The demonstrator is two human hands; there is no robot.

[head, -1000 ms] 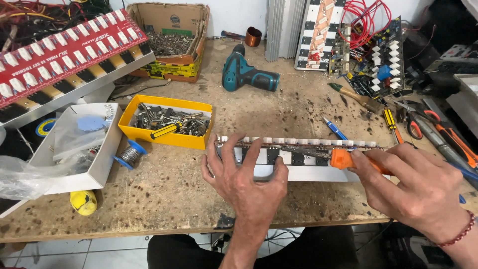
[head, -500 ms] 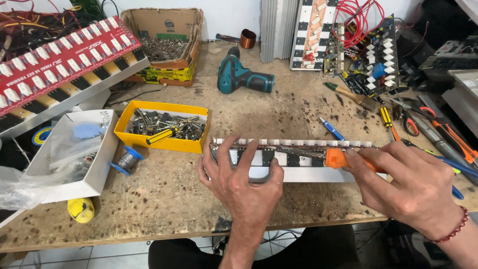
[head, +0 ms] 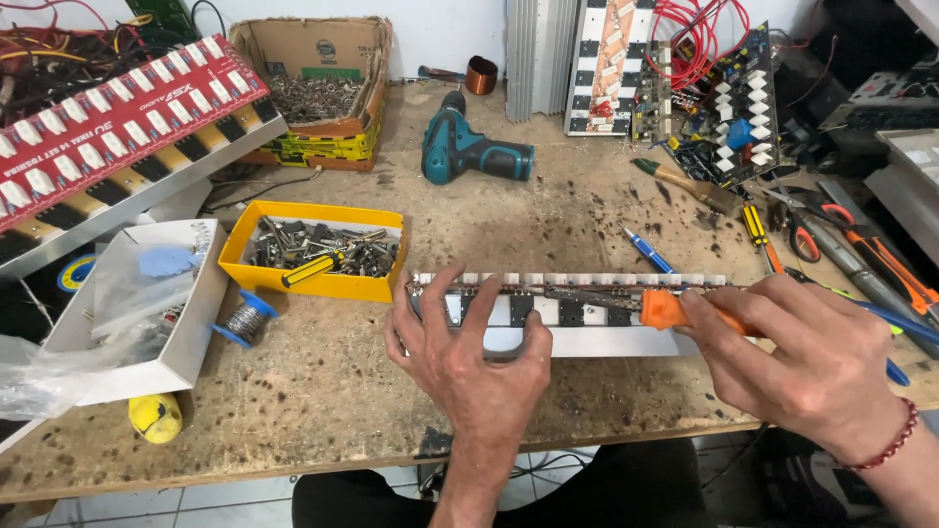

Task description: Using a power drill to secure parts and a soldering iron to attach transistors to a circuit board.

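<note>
A long white metal bar (head: pixel 626 342) with a row of black components and small white blocks lies across the front of the workbench. My left hand (head: pixel 469 357) rests flat on its left part, fingers spread, pressing it down. My right hand (head: pixel 802 367) grips an orange-handled tool (head: pixel 670 310), its dark blade lying flat along the bar's top toward the left.
A yellow tray (head: pixel 313 284) of screws with a small yellow screwdriver stands left of the bar. Beyond it are a teal drill (head: pixel 474 152), a cardboard box (head: pixel 323 88), a red-and-white board (head: pixel 108 127) and circuit boards (head: pixel 724 108). Pliers and screwdrivers (head: pixel 851 244) lie at right; a white box (head: pixel 137 303) at left.
Both hands keep their hold on the bar and the tool. The view has shifted slightly; the tool's blade sits a little further along the bar.
</note>
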